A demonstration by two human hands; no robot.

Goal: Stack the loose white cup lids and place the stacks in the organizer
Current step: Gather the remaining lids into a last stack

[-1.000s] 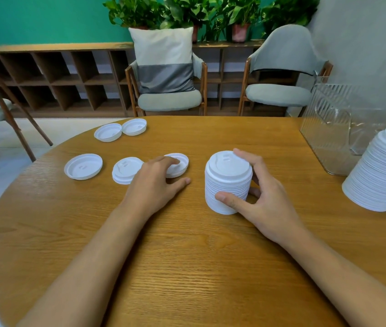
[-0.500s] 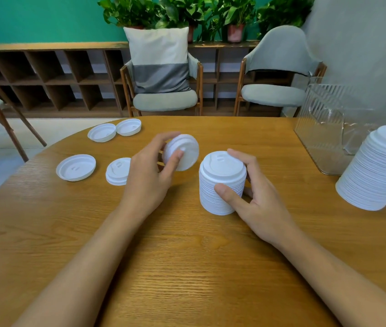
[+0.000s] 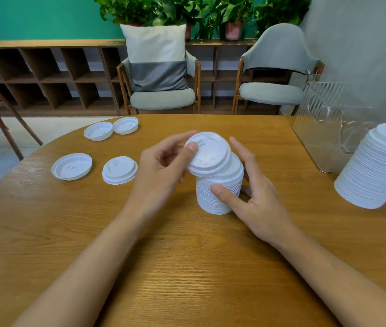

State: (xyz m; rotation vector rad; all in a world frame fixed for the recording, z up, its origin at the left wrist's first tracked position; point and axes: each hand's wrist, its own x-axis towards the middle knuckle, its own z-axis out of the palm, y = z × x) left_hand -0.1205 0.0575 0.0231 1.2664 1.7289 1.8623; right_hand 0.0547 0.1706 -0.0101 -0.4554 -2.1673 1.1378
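Since 0.5 s back: left hand has carried the single lid rightward, from beside the short stack to over its top. Right hand unchanged on the stack.

Nearest: both forearms reach in over the table [image 3: 187,267].

Right hand [image 3: 253,197] grasps the short stack [image 3: 220,192]. Its thumb presses the near side, and the fingers curve round the right and far side. The stack stands on the table at centre with its axis about upright.

Left hand [image 3: 163,168] pinches the single lid [image 3: 211,154], thumb on the top face, fingers at the far rim. The lid sits at the stack's top and overhangs it to the left. It is tilted with its face turned toward the camera, not level. Whether its lower rim already touches the top of the stack cannot be told.

Judgement: the move turns on this offset. The lid needs a small shift right and a levelling so that its axis matches the stack's. Only the left hand can do this, since the right is steadying.

Further left, apart from the hands: a low pile of lids [image 3: 119,169] and an upturned lid [image 3: 71,166]. Beyond them lie two upturned lids [image 3: 98,131] side by side.

Far right: a tall leaning stack [image 3: 381,166], with the clear organizer [image 3: 324,128] behind it. The organizer is nearer the right hand.
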